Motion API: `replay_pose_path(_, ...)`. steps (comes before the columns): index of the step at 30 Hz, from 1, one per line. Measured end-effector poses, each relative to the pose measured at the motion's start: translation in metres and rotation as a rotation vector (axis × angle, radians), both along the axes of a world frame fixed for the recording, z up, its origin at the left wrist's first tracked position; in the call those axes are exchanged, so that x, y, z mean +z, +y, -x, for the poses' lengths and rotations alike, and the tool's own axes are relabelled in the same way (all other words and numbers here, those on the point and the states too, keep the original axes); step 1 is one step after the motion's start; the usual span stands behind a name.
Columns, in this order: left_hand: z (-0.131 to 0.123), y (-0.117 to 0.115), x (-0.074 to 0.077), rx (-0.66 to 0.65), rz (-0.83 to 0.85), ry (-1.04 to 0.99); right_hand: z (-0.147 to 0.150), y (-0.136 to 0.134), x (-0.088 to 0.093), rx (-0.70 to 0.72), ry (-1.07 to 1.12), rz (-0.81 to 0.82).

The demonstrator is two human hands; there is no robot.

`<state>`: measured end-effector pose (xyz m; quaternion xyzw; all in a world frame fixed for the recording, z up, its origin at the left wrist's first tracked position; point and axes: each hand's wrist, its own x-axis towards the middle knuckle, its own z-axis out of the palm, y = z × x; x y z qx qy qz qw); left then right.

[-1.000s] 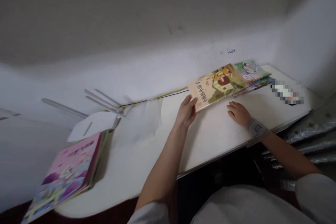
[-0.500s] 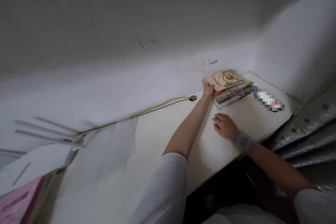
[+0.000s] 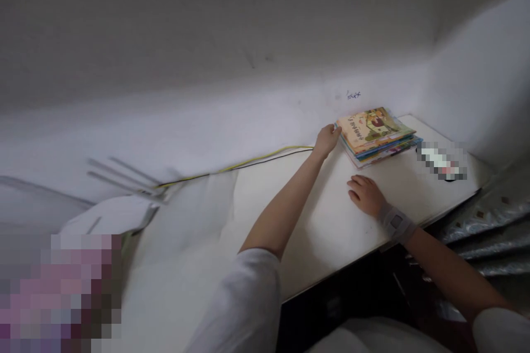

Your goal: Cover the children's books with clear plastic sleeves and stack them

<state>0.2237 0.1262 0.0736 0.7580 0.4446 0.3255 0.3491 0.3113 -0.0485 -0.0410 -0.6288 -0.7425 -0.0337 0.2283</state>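
Observation:
My left hand (image 3: 327, 141) is at the left edge of a stack of picture books (image 3: 375, 131), its bent fingertips touching the stack's left corner. It does not appear to wrap around any book. The top book has a cream and orange cover with an illustration; blue and other coloured edges show below it. My right hand (image 3: 366, 195) rests on the white desk (image 3: 265, 215) in front of the stack, holding nothing, its fingers loosely bent and slightly apart. A grey band with a dark square (image 3: 396, 223) is around my right wrist.
A pixelated dark-edged object (image 3: 442, 161) lies right of the books. Yellow and black cables (image 3: 248, 163) run along the wall. Several grey rods (image 3: 124, 176) stick out at the left, above a pixelated pink object (image 3: 62, 292). Patterned shiny fabric (image 3: 488, 220) hangs at the right.
My left hand has slid off the top of the stack to its left edge. The whole view has shifted, moving the desk's things rightward. My right hand stays on the desk.

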Motion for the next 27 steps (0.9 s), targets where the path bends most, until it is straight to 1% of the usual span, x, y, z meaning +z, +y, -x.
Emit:
replay_pose_path(2,0.044,-0.013,0.006,0.0,-0.103,-0.003,-0.003,0.001,-0.004,0.015,-0.003,-0.013)
replay_pose_path(4,0.1,-0.03,0.005,0.016,-0.235,0.018,-0.006,0.001,-0.009,0.047,-0.01,-0.032)
replay_pose_path(5,0.132,-0.04,0.002,0.058,-0.297,0.06,-0.008,0.002,-0.011,0.055,-0.013,-0.05)
replay_pose_path(6,0.165,-0.049,-0.003,0.132,-0.345,0.126,-0.01,0.002,-0.014,0.057,-0.019,-0.066)
replay_pose_path(7,0.198,-0.059,-0.009,0.235,-0.371,0.211,-0.012,0.003,-0.016,0.072,-0.031,-0.071)
replay_pose_path(9,0.263,-0.078,-0.024,0.493,-0.343,0.412,-0.015,0.004,-0.02,0.089,-0.06,-0.083)
replay_pose_path(11,0.319,-0.096,-0.043,0.728,-0.223,0.609,-0.017,0.005,-0.022,0.078,-0.088,-0.094)
replay_pose_path(12,0.341,-0.104,-0.052,0.824,-0.131,0.687,-0.017,0.005,-0.023,0.078,-0.1,-0.098)
replay_pose_path(13,0.359,-0.11,-0.06,0.893,-0.029,0.744,-0.018,0.005,-0.024,0.08,-0.109,-0.103)
replay_pose_path(15,0.383,-0.118,-0.074,0.963,0.131,0.799,-0.02,0.005,-0.025,0.091,-0.124,-0.11)
replay_pose_path(17,0.395,-0.12,-0.082,0.967,0.202,0.805,-0.021,0.005,-0.027,0.099,-0.135,-0.116)
replay_pose_path(21,0.401,-0.116,-0.088,0.95,0.217,0.802,-0.024,0.005,-0.031,0.1,-0.152,-0.13)
replay_pose_path(27,0.395,-0.115,-0.095,0.921,0.156,0.817,-0.026,0.006,-0.032,0.102,-0.164,-0.14)
